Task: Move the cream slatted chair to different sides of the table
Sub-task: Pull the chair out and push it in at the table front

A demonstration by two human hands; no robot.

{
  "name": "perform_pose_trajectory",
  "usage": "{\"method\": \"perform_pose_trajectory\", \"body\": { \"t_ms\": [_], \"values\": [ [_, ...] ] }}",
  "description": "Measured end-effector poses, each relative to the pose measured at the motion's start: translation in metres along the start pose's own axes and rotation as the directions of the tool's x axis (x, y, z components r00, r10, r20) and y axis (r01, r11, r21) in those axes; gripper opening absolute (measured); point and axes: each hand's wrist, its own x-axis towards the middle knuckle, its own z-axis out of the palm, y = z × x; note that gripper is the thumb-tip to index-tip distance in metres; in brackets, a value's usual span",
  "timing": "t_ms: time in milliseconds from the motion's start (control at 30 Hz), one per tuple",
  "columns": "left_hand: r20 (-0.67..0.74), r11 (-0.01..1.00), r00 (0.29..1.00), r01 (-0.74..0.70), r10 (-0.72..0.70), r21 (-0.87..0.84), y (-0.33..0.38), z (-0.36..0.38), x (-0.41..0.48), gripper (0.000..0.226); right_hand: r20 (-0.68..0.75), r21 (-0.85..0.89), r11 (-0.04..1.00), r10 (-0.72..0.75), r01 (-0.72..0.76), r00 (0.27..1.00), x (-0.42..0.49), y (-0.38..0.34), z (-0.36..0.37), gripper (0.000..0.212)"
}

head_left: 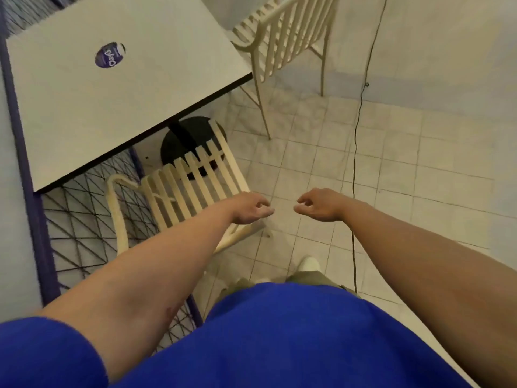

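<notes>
pale square-tiled floor [391,169], light wall beyond. far left: dark blue metal frame with black wire mesh [81,219] running along the room's edge.

white rectangular table top with a dark edge [140,88], upper left, one corner pointing right. round purple sticker with white lettering [110,55] on it. black round pedestal base [190,138] on the floor beneath.

cream slatted chair [193,177] at the table's near long edge, seat partly tucked under it. slats run away from the viewer, up and to the right, toward the table; the chair's front faces the table, its curved armrest at the left, its back rail nearest the person.

left hand [251,209] hovers over the chair's near right corner, fingers loosely curled, thumb near the fingertips, gripping nothing; whether it grazes the rail i cannot tell. right hand [319,205] just right of it, over bare tile, clear of the chair, likewise half-curled and empty. the two hands nearly meet, knuckles facing.

second cream slatted chair [282,37] at the table's far right end, back toward the open floor. thin black cord [356,152] hangs down at right. blue shirt [279,340] and a white shoe [309,264] below.
</notes>
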Motion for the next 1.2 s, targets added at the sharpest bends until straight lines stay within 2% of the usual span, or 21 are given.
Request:
{"method": "perform_pose_trajectory", "body": {
  "t_ms": [200, 400, 633, 1067, 1200],
  "values": [
    [0.025, 0.998, 0.998, -0.062, 0.062, 0.028, 0.077, -0.021, 0.045, 0.057, -0.026, 0.049, 0.991, 0.124, -0.123, 0.992, -0.027, 0.077, -0.036, 0.061],
    [0.034, 0.991, 0.993, -0.115, 0.113, 0.071, 0.11, -0.061, 0.085, 0.055, -0.041, 0.066, 0.983, 0.175, -0.172, 0.984, -0.02, 0.121, -0.079, 0.062],
    [-0.01, 0.995, 0.995, -0.102, 0.102, 0.022, 0.106, -0.128, 0.154, 0.056, -0.016, 0.033, 0.986, 0.164, -0.164, 0.986, 0.04, 0.143, -0.158, 0.064],
    [-0.095, 0.992, 0.995, 0.009, -0.022, -0.129, 0.057, -0.269, 0.254, 0.053, 0.03, -0.074, 0.996, 0.055, -0.053, 0.998, 0.203, 0.117, -0.334, 0.06],
    [-0.069, 0.982, 0.996, 0.037, -0.05, -0.188, 0.056, -0.3, 0.28, 0.056, 0.061, -0.11, 0.994, 0.029, -0.022, 0.998, 0.241, 0.121, -0.375, 0.06]
  ]
}}
